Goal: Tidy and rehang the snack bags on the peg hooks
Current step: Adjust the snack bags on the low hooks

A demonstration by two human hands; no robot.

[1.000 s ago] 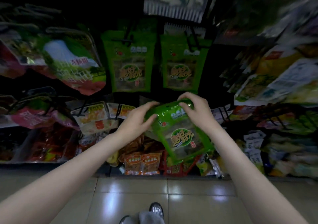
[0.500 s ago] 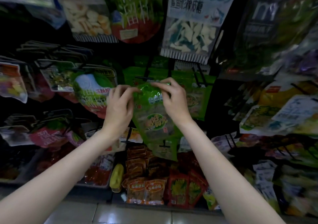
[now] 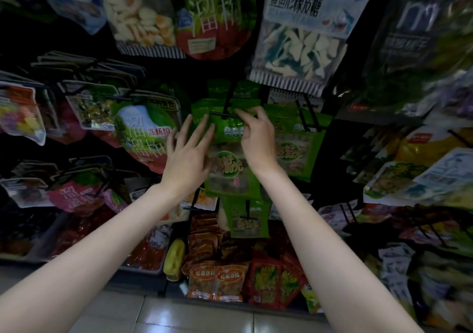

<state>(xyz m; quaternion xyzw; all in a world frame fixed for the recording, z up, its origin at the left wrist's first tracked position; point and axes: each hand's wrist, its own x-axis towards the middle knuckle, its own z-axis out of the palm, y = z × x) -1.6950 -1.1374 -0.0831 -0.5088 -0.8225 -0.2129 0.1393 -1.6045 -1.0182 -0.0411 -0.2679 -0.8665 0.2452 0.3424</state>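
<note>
Since half a second ago, both hands are sitting higher against the rack, and the left hand [image 3: 185, 160] is no longer pinching the green snack bag [image 3: 227, 153]; its fingers are now spreading straight and apart, lying just beside the bag's left edge, with contact not determinable. The right hand [image 3: 257, 140] is curling its fingers over the bag's top right corner, its fingertips [image 3: 239, 112] meeting the bar at the end of the black peg hook [image 3: 226, 111]; the grip appears to be a pinch on the bag's header, though blur is making this uncertain. The bag is hanging upright at that hook, in front of further green bags of the same kind. A matching green bag [image 3: 294, 148] is hanging on the neighbouring hook to the right, and a smaller green bag [image 3: 248, 222] is hanging directly below. A red-and-green bayberry bag [image 3: 146, 133] is hanging to the left. Orange and red packets [image 3: 217, 281] are standing in the bottom row, just above the tiled floor [image 3: 194, 317].
</note>
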